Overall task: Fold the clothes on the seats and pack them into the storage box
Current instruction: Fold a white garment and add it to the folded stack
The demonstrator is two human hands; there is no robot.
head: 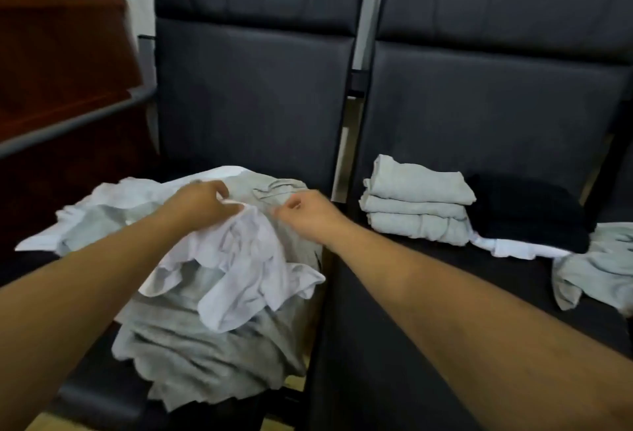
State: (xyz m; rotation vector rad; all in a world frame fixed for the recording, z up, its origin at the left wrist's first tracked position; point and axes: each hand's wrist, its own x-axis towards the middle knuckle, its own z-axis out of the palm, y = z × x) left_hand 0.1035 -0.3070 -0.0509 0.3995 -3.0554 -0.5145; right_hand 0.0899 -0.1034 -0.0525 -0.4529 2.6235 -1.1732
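On the left seat [250, 105], a crumpled white garment [239, 259] lies atop rumpled grey clothes [205, 355]. The left hand [202, 206] pinches its edge, and the right hand [305, 213] is curled beside it (grip unclear).

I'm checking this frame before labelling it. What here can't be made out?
Head view:
Storage box: nowhere in frame.
Right hand: fingers curled; blur hides whether they pinch cloth.
Crumpled grey garment: cut off by the right edge.
White garment: mostly hidden under the black garment.
Grey pile: item count hidden by the white shirt the left hand pinches.
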